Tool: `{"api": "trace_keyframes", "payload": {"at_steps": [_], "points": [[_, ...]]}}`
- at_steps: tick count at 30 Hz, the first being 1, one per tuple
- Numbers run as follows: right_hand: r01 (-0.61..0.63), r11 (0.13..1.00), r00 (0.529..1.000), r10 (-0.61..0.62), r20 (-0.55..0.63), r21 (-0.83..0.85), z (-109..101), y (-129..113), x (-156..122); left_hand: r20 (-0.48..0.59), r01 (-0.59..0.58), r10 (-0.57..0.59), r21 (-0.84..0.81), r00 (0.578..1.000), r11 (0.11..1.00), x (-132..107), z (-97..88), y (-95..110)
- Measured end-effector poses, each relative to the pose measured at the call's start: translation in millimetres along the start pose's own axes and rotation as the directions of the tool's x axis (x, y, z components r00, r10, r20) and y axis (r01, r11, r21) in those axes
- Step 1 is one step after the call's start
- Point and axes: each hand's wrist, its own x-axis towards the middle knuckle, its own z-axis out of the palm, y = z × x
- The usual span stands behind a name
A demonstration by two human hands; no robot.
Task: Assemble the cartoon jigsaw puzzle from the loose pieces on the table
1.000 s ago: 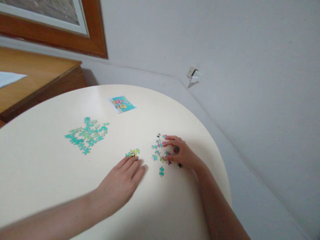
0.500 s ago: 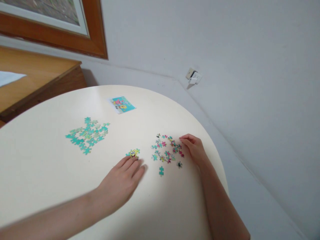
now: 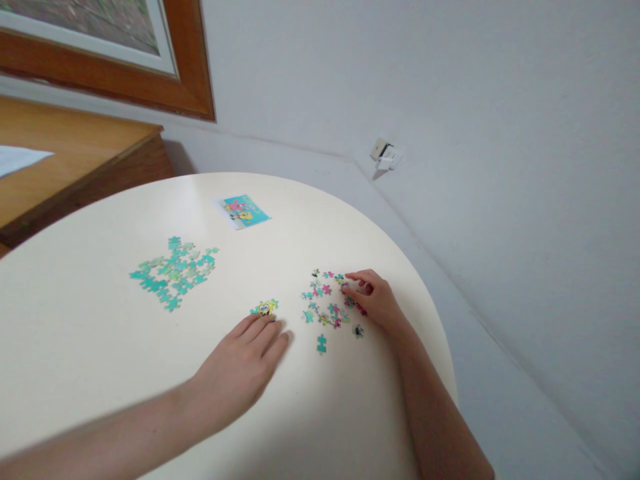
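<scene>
My left hand [image 3: 240,363] lies flat and open on the round cream table [image 3: 125,367], fingertips just short of a small joined yellow puzzle clump [image 3: 265,307]. My right hand [image 3: 376,299] rests at the right side of a scatter of pink and teal puzzle pieces [image 3: 327,308]. Its fingers are curled, with thumb and forefinger pinched at a piece on the scatter's far right. A lone teal piece [image 3: 321,344] lies nearer to me.
A group of teal pieces [image 3: 173,271] lies at the table's left. A small picture card [image 3: 244,210] sits at the far side. A wooden cabinet [image 3: 75,153] stands left, a framed picture [image 3: 115,47] above it. The wall carries a socket [image 3: 384,153].
My right hand drew back to the right off the scatter, then reached in again to its far right edge. The left hand stayed still.
</scene>
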Motion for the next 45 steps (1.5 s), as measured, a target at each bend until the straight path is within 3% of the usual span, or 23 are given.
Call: {"api": "trace_keyframes", "payload": {"at_steps": [15,23,30,37,45], "points": [[-0.018,0.999,1.0,0.018,0.002,-0.036,0,2,2,0.007,-0.009,0.009,-0.013,1.0,1.0,-1,-0.6,-1],[-0.066,0.997,0.983,0.057,0.173,0.049,-10,-3,-2,0.029,-0.012,0.013,-0.017,1.0,1.0,0,-2.5,-1],[-0.068,0.998,0.996,0.068,0.058,0.002,-4,-2,0,0.0,0.007,-0.007,-0.01,1.0,1.0,-1,0.7,0],[-0.131,0.988,0.991,0.132,-0.003,0.077,-4,2,4,0.035,-0.013,0.013,0.002,0.999,1.0,0,-2.5,-1],[-0.103,0.983,0.993,0.095,0.065,0.149,-6,2,0,0.021,-0.008,0.008,-0.007,1.0,1.0,-1,0.3,-1]]}}
